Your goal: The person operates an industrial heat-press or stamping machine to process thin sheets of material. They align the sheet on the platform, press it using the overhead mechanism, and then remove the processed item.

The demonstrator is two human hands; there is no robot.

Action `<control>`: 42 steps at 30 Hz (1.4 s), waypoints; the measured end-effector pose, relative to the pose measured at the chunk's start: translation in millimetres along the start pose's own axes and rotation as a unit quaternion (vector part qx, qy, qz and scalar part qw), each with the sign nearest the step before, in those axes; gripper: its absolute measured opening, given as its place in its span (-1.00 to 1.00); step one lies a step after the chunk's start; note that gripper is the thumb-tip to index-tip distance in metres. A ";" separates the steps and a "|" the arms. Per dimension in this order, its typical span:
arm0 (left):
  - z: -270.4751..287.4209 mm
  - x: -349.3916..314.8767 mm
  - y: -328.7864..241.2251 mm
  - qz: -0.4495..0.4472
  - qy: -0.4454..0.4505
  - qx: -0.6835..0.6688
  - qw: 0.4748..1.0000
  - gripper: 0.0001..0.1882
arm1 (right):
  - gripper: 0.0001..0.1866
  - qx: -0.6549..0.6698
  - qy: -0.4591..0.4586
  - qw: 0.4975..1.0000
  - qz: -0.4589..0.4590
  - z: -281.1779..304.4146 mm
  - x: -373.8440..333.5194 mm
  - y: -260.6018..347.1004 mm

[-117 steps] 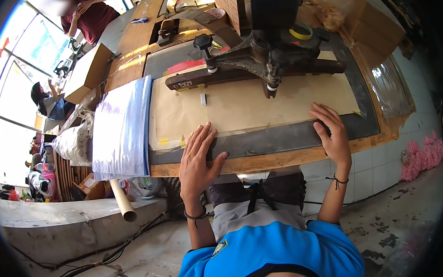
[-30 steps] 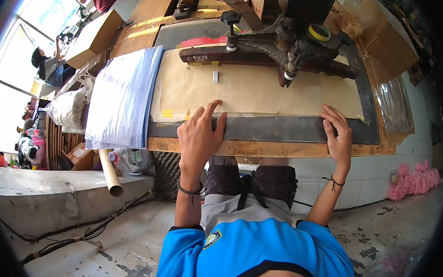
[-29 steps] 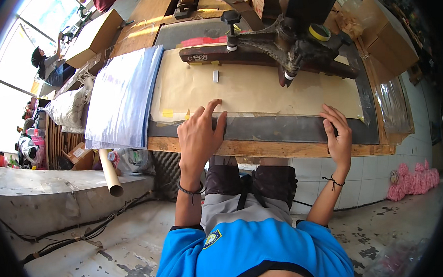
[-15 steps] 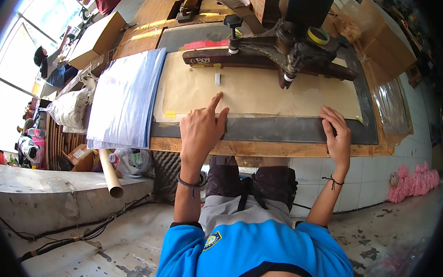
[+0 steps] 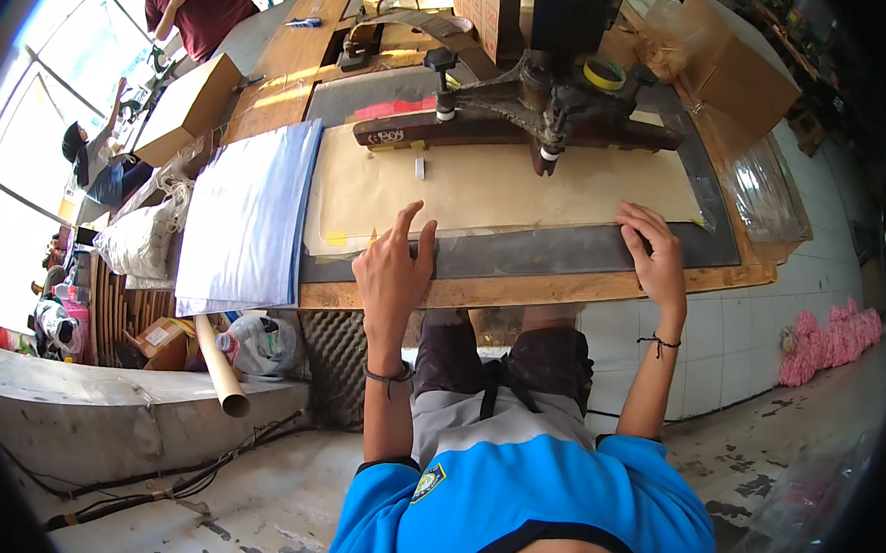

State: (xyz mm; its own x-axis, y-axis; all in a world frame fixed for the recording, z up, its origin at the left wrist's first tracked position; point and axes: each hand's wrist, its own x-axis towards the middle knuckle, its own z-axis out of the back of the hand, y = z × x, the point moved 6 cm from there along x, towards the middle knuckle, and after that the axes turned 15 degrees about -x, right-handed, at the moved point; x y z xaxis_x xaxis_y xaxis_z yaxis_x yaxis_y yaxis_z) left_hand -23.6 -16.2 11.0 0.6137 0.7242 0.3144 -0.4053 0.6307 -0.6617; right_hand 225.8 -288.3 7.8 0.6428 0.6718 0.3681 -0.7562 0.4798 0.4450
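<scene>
A brown paper sheet (image 5: pixel 519 197) lies on the dark mat in front of me, with yellow tape at its corners. Over its near left part hovers my left hand (image 5: pixel 391 269), fingers loosely bent and thumb apart, holding nothing. A small grey-white block (image 5: pixel 420 169) sits on the sheet beyond that hand's index finger. My right hand (image 5: pixel 654 250) rests at the sheet's near right edge, empty, its thumb apart from the curved fingers. Across the sheet's far side stands a dark metal clamp frame (image 5: pixel 534 96) with a long bar (image 5: pixel 516 130) and a roll of yellow tape (image 5: pixel 605 74) on it.
Left of the sheet lies a stack of clear bluish plastic sheets (image 5: pixel 244 212). Cardboard boxes (image 5: pixel 182 110) stand at the far left and right (image 5: pixel 737 61). A cardboard tube (image 5: pixel 219 368) leans below the table's left end. Two other people (image 5: pixel 199 19) are farther off, at the left.
My left hand has drawn back slightly from the small block, and its index finger, straight before, is now bent. The right hand stays at the sheet's edge. The view has shifted a little.
</scene>
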 end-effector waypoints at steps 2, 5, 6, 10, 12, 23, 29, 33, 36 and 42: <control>1.3 -0.6 -1.5 -0.010 -0.005 -0.006 1.000 -0.63 | -0.67 -0.010 -0.003 1.000 0.008 0.4 -1.0 -1.0; 1.3 -0.9 -3.6 -0.022 -0.010 -0.021 0.999 -0.67 | -0.67 -0.014 -0.006 1.000 0.013 3.0 -2.2 -0.9; 0.1 -1.4 -1.9 -0.029 -0.014 -0.028 0.999 -0.69 | -0.67 -0.013 -0.005 1.000 0.013 2.5 -3.2 -0.7; -2.0 -1.9 -2.1 -0.022 -0.011 -0.031 0.999 -0.73 | -0.68 -0.004 0.007 1.000 0.008 1.3 -1.0 -5.3; -2.2 -3.2 0.8 -0.032 -0.016 -0.027 0.999 -0.73 | -0.67 0.007 0.033 0.999 -0.016 -0.9 2.9 -7.0; 0.8 -4.0 -3.4 -0.064 -0.023 -0.009 0.998 -0.74 | -0.45 -0.163 0.092 0.967 0.170 -61.2 5.0 75.4; 4.7 -4.7 -4.9 -0.030 -0.023 -0.040 0.998 -0.74 | -0.48 -0.176 0.136 0.960 0.168 -35.9 -23.1 67.1; 1.5 -4.0 -26.4 -0.140 0.009 -0.081 0.987 -0.71 | -0.59 -0.064 0.256 0.944 0.197 -1.3 -56.2 79.2; -20.9 -4.3 -48.0 -0.226 0.088 -0.078 0.967 -0.57 | -0.60 -0.010 0.146 0.985 0.093 1.2 -24.7 43.8; -51.4 1.2 -68.4 -0.234 0.137 -0.082 0.959 -0.61 | -0.27 -0.067 0.059 0.993 0.079 -7.4 12.0 0.9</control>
State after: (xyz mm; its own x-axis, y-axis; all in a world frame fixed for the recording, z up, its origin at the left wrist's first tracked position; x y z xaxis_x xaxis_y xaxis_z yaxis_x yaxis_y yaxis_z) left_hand 39.8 -72.7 21.6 0.8666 0.2585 0.4268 0.0556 0.8000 -0.5974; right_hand 231.9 -275.7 6.7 0.5024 0.8018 0.3236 -0.8608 0.4287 0.2743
